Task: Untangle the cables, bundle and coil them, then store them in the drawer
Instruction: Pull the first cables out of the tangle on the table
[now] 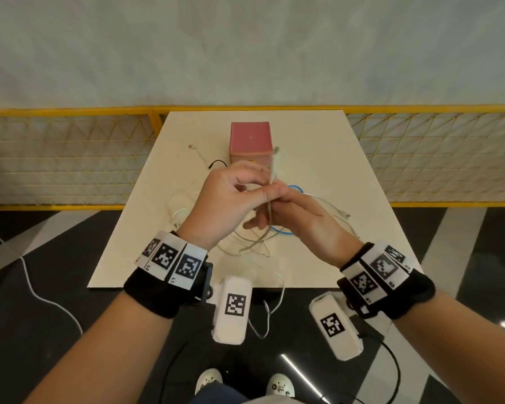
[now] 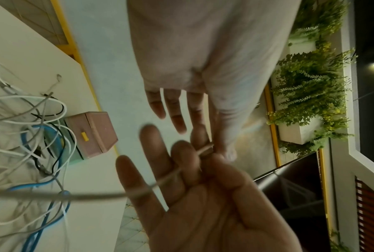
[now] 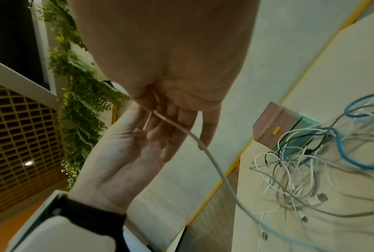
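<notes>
Both hands meet above the middle of the pale counter point(image 1: 123, 246), raised over a tangle of cables point(image 1: 245, 240). The left hand point(image 1: 228, 205) and the right hand point(image 1: 301, 220) pinch the same beige cable point(image 1: 270, 217) at one spot, thumb and fingertips pressed on it, while the other fingers of both hands spread loosely. One end of that cable sticks upward past the fingers, in front of the pink box; the rest hangs down in a loop to the pile on the counter.

The pile holds thin white cables, a black cable point(image 1: 217, 163) and a thick blue cable point(image 1: 280, 230), crossing one another and not yet sorted. In the wrist views they lie right in front of the small drawer box point(image 2: 91, 133), whose pink top drawer with a yellow handle point(image 2: 84, 136) is closed; a green part sits below it.

A yellow mesh fence point(image 1: 56, 156) runs behind the counter.
</notes>
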Tool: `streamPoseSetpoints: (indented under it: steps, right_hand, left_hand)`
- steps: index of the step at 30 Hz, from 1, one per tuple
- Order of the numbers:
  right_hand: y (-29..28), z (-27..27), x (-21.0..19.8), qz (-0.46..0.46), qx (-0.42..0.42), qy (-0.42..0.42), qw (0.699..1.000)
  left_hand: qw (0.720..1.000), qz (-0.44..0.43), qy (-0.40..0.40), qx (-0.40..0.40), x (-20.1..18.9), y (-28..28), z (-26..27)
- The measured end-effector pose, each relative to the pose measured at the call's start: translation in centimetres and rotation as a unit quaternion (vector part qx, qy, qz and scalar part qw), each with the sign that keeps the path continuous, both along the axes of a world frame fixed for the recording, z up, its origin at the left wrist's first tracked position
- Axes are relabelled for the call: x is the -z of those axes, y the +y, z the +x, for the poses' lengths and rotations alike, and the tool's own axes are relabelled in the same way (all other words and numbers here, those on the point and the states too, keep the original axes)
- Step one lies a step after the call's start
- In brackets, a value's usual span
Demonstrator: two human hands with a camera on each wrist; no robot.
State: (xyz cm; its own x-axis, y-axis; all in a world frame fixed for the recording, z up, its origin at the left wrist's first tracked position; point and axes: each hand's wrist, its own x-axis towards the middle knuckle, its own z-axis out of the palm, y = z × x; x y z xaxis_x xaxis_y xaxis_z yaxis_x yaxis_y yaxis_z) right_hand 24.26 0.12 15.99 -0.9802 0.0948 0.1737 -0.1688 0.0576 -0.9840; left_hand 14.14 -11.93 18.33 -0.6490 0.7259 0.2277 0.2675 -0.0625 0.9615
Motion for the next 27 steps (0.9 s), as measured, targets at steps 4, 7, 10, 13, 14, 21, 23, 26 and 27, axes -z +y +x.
streamPoseSetpoints:
  steps: [4,7,10,13,14,21,23,26,27]
  right_hand:
    - [0.1,-0.4,0.3,0.017,0.021,0.016,1.000]
    - [0.4,-0.9,0.5,0.032,0.017,0.028,0.999]
    - [1.4,-1.6,1.6,0.106,0.019,0.020,0.994]
    - [2.5,-2.0,3.7,0.243,0.019,-0.010,0.970]
    - [2.8,-2.1,4.4,0.261,0.010,-0.027,0.965]
    - [1.1,-3.8,2.0,0.180,-0.035,0.016,0.983]
    - [0.5,-4.7,0.7,0.115,-0.014,0.056,0.992]
    - [0.7,-6.2,1.9,0.122,-0.007,0.009,0.993]
    - [1.1,-6.5,3.0,0.165,-0.012,-0.030,0.986]
  left_hand:
    - [1.000,0.006,-0.007,0.027,-1.0,0.3,0.2]
    - [0.998,0.055,-0.019,0.016,-2.1,1.1,0.5]
    - [0.992,0.116,-0.034,-0.019,-3.2,1.9,-0.5]
    - [0.991,0.127,-0.024,-0.016,-4.4,2.5,-1.4]
    - [0.992,0.122,-0.018,-0.011,-4.6,2.6,-1.5]
    - [0.999,-0.033,0.026,0.000,-3.1,2.4,-2.2]
    - [0.996,-0.082,0.039,-0.002,-2.6,2.2,-2.3]
    - [0.997,-0.011,0.072,-0.040,-2.9,1.8,-3.8]
    - [0.995,0.030,0.073,-0.054,-3.1,1.6,-4.6]
